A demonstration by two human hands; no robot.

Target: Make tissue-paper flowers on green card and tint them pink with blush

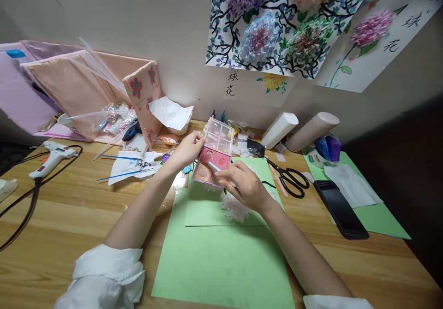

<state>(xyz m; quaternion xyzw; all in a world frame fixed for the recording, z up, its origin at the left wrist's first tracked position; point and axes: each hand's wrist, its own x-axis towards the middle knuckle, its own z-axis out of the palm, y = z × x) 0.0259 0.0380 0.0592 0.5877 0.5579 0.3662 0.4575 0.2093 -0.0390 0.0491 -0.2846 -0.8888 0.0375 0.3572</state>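
My left hand (188,151) is closed on the edge of a makeup palette (222,159), holding it tilted with its clear lid raised. Pink, red and tan pans show inside. Pinched in my right hand (245,183) is a small brush (213,166) with a pale handle, its tip at the palette's pans. Below the right hand lies a fluffy whitish-pink flower (236,207), partly hidden by that hand. It rests on a green sheet (207,212), above a larger green sheet (221,263).
Black scissors (292,180) and a black phone (341,210) lie to the right. Two bottles (280,130) lean near the wall. A hot glue gun (53,159) with its cable sits at left, near fabric-covered boxes (140,94). Blue-handled brushes (121,175) lie on a stained tissue (129,167).
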